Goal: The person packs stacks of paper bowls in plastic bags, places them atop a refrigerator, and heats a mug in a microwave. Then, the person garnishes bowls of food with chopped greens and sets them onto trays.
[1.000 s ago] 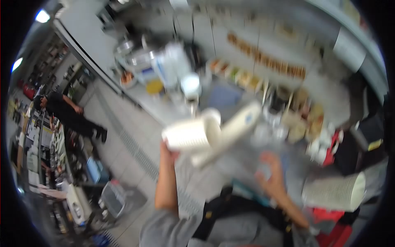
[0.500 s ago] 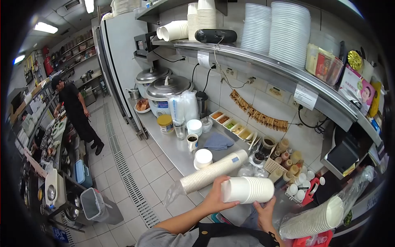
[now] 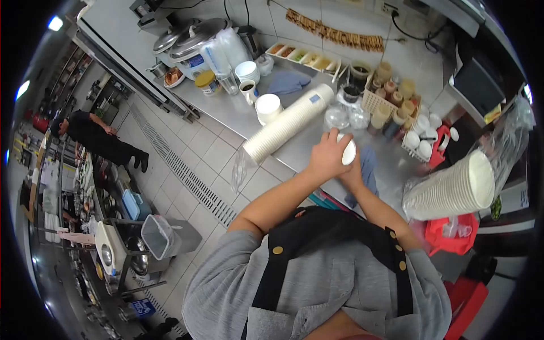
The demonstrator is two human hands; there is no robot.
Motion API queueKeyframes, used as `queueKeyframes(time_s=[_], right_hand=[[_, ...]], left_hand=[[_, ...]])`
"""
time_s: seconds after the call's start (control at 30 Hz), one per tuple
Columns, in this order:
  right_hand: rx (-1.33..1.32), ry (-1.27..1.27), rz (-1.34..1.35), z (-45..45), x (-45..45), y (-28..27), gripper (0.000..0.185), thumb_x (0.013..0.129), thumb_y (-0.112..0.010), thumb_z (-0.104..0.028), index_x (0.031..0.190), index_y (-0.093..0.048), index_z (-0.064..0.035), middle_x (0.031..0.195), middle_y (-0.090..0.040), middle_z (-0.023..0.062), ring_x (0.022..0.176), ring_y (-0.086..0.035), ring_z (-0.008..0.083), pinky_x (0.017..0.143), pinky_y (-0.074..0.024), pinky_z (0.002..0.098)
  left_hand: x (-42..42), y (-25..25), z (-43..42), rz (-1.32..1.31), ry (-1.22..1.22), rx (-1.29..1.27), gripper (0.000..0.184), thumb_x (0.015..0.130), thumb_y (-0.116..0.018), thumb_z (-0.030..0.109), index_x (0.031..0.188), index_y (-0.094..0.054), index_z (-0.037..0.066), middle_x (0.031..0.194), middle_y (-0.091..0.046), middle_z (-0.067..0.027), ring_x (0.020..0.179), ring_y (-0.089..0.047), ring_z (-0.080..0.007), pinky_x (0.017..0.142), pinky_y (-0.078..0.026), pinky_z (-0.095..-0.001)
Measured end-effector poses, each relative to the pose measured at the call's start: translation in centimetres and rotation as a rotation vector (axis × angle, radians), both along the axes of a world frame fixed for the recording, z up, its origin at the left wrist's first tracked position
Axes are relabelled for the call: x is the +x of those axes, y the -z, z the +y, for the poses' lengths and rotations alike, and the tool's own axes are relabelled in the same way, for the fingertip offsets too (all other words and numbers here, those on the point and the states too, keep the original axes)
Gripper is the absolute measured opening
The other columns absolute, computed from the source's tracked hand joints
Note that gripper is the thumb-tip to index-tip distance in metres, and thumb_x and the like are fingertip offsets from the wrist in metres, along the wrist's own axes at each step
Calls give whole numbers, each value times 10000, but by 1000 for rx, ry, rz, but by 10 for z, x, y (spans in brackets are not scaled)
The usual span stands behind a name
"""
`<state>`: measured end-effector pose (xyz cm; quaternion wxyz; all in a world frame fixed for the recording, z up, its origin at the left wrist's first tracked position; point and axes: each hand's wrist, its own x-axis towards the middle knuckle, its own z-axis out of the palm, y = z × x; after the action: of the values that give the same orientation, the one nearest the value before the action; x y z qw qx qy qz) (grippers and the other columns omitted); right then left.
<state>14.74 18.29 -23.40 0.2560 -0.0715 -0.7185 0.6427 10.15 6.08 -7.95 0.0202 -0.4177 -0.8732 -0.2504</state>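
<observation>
Both my hands are around white paper cups [image 3: 348, 151], whose round end shows between them above the counter's front edge. My left hand [image 3: 328, 156] wraps the near left side, fingers over the top. On the right and lower side, my right hand [image 3: 353, 171] grips them, partly hidden by the left. How many cups are in this stack cannot be made out. A long sleeve of stacked white cups [image 3: 292, 122] in plastic lies just beyond my left hand. To the right, a bagged stack of larger white containers [image 3: 447, 190] leans above a red bag [image 3: 451, 233].
Along the steel counter [image 3: 226, 122] are a mug [image 3: 248, 90], white tubs [image 3: 268, 107], a blue cloth [image 3: 288, 82] and a basket of sauce bottles [image 3: 391, 96]. A person in black [image 3: 93, 136] stands at the far left, beyond the floor drain [image 3: 170, 156].
The view has tilted down. The cup stack, earlier seen side-on between my hands, is now turned end-on and held nearer the counter edge, with my left hand wrapped over it.
</observation>
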Motion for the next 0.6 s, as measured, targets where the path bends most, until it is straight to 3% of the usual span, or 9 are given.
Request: queueKeyframes(time_s=[0.17,0.23,0.27,0.37,0.4,0.43,0.5,0.53,0.6], right_hand=[[49,29,61,2,-2,-19,1060,549,-932,-248,1393,-339,0,1341,-494,178,1267,-484,282,1066,-390,399],[90,-7,41,6,-8,-9,1034,533,-924,-285,1369,-390,9,1275,-574,177,1220,-544,294,1032,-424,397],[214,109,60,7,-12,-1,1015,503,-918,-303,1345,-438,3,1186,-641,172,1137,-611,310,975,-470,397],[42,-14,57,9,-20,-15,1038,492,-919,-309,1361,-433,-15,1200,-632,184,1137,-610,327,968,-475,419],[-14,-39,-6,13,-17,-14,1070,495,-924,-318,1390,-407,-43,1263,-596,174,1227,-543,335,1059,-393,436],[-19,-29,-13,18,-18,-12,1070,495,-924,-318,1390,-407,-43,1263,-596,174,1227,-543,335,1059,-393,436],[202,6,-252,27,-20,-8,1162,492,-934,-346,1438,-333,-40,1398,-477,187,1343,-415,345,1137,-279,429],[294,87,-299,23,-16,-17,1183,539,-921,-347,1472,-266,-34,1480,-356,205,1390,-326,349,1154,-229,436],[327,178,-199,15,0,-42,1106,595,-896,-307,1465,-264,-43,1478,-346,186,1376,-334,341,1142,-257,431]], left_hand=[[0,-12,-5,100,50,5,732,613,-799,344,1301,-571,239,1161,-493,-143,1007,-550,-323,746,-557,-411],[-1,-14,-7,188,68,11,736,610,-796,342,1309,-583,251,1145,-504,-147,1005,-551,-319,743,-556,-403],[-2,-14,-6,206,75,7,737,619,-798,363,1317,-587,259,1153,-509,-154,1018,-551,-322,758,-552,-403],[-1,-33,-7,274,31,107,756,591,-816,324,1310,-588,269,1163,-495,-139,1015,-533,-309,748,-552,-388],[-4,-39,-7,277,3,146,739,637,-815,404,1320,-581,245,1159,-507,-162,1076,-546,-347,787,-543,-408],[-9,-46,-9,268,13,142,739,637,-815,404,1320,-581,245,1159,-507,-162,1076,-546,-347,787,-543,-408],[-26,-55,-18,208,-86,374,783,708,-807,374,1393,-488,168,1215,-503,-160,1122,-549,-328,845,-535,-399],[-43,-43,-27,8,-90,557,785,742,-792,345,1412,-445,128,1263,-494,-167,1152,-536,-315,875,-519,-391],[-54,-43,-41,-523,-73,968,729,856,-717,245,1437,-337,27,1315,-493,-169,1143,-550,-252,926,-495,-370]])
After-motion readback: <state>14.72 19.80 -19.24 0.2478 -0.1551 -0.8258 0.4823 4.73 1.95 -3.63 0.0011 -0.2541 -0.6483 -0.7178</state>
